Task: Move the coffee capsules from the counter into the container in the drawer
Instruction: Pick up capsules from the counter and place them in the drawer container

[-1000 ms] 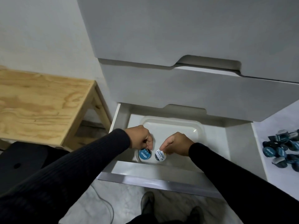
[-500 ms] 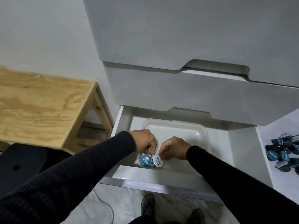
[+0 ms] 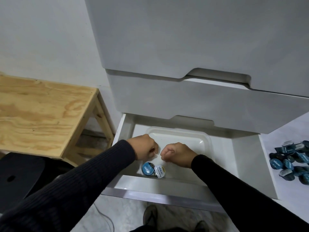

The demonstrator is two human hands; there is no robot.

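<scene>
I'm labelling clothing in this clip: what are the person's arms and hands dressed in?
Both arms wear long, dark, nearly black sleeves reaching the wrists. The left sleeve is a ribbed knit with fine parallel ridges; the right sleeve looks smoother, its texture hard to make out. The left hand and right hand are bare: no gloves, rings or watch visible.

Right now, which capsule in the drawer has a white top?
The right capsule in the container; the left capsule beside it has a blue top.
</scene>
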